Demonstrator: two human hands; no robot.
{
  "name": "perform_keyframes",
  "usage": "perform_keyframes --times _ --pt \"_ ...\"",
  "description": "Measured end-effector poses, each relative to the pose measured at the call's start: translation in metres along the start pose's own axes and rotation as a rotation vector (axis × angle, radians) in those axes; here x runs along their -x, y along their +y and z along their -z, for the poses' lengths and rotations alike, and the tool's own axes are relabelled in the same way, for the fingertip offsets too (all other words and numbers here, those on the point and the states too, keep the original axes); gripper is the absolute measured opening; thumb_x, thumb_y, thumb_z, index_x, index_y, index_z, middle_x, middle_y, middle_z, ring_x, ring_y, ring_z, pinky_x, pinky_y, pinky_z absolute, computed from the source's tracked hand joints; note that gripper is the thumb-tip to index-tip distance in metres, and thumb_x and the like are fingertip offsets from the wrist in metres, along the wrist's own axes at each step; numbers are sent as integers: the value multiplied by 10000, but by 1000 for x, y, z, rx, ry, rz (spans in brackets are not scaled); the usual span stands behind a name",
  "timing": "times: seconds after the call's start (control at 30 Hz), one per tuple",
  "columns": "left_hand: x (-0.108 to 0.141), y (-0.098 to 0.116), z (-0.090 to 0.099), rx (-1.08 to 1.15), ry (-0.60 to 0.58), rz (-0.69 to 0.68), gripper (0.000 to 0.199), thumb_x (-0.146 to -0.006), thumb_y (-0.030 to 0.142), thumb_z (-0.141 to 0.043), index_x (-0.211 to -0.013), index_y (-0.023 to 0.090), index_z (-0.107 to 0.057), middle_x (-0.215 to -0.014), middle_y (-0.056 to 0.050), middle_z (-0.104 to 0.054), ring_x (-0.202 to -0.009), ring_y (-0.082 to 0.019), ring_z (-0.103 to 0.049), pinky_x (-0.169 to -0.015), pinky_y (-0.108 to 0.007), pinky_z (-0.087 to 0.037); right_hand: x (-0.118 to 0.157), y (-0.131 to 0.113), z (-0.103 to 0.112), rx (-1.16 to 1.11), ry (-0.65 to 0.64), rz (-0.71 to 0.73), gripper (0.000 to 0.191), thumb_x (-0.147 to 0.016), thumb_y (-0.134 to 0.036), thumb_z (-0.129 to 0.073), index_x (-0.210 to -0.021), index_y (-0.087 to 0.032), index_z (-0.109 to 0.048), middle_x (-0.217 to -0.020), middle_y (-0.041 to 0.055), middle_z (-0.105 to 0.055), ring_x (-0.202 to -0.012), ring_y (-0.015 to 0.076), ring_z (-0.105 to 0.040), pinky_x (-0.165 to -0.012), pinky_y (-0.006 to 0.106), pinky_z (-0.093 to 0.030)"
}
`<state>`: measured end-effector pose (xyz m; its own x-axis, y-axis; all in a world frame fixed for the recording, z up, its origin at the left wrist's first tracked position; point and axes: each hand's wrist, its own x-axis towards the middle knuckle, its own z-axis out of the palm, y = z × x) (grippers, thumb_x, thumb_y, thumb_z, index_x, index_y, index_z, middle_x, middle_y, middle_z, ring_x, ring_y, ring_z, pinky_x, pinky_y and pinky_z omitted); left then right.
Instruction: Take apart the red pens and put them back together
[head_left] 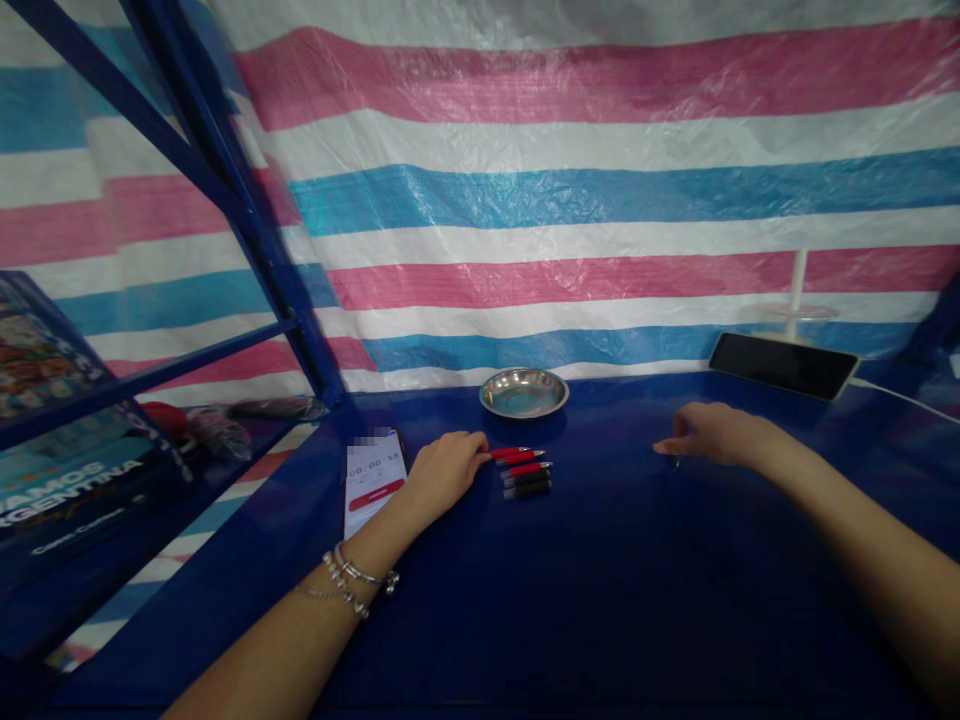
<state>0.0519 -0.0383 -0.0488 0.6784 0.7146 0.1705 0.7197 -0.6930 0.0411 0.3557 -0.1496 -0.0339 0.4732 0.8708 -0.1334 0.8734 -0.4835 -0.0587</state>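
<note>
In the head view, several short pens lie side by side on the blue tabletop, with red pens toward the back and black pens nearest me. My left hand rests left of them, its fingers closed at the left end of the rearmost red pen. Out to the right, my right hand is bent down to the tabletop in a pinch. A tiny shiny bit shows under its fingertips, too small to name; the fingers hide the rest.
Behind the pens stands a shallow metal dish. A phone with a running timer lies beside my left forearm. At the back right a dark-screened device leans, trailing a white cable. Blue frame bars rise at the left.
</note>
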Motion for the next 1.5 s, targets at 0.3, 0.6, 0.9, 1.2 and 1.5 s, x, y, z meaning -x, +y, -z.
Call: perform_keyframes --times 0.3,0.6,0.9,1.2,1.5 --pt "0 0 -4 86 -24 -99 169 -835 251 -388 -919 203 -526 -894 -27 -532 -831 -133 -521 -720 -240 -411 2 -6 -4 68 -58 29 292 -694 -436 -511 -808 -169 -544 -891 125 -568 -832 286 -553 -647 390 -403" --pt "4 8 3 102 23 -145 204 -858 259 -337 -936 193 -515 -892 -30 -525 -826 -129 -510 -721 -243 -398 1 -6 -6 68 -71 59 205 -692 -354 -520 -779 -171 -553 -827 118 -583 -752 264 -574 -565 327 -391" --pt "18 33 19 27 29 -282 374 -876 384 -262 -787 189 -568 -736 -16 -515 -663 -115 -492 -566 -227 -333 13 -22 -1 -147 -76 335 205 -739 -372 -484 -706 -174 -525 -605 43 -589 -588 151 -551 -520 240 -354" --pt "21 32 20 35 -18 -324 148 -788 337 -489 -860 215 -532 -811 5 -528 -704 -126 -508 -586 -231 -345 15 -38 -12 -315 -56 620 81 -712 -234 -506 -706 -158 -535 -590 26 -587 -533 116 -525 -485 203 -342" --pt "22 32 21 -25 -54 -284 204 -746 398 -526 -779 196 -536 -736 -2 -542 -622 -127 -491 -507 -225 -287 23 -57 -18 -635 -100 729 69 -711 -184 -489 -748 -127 -496 -652 36 -597 -563 105 -531 -519 201 -392"
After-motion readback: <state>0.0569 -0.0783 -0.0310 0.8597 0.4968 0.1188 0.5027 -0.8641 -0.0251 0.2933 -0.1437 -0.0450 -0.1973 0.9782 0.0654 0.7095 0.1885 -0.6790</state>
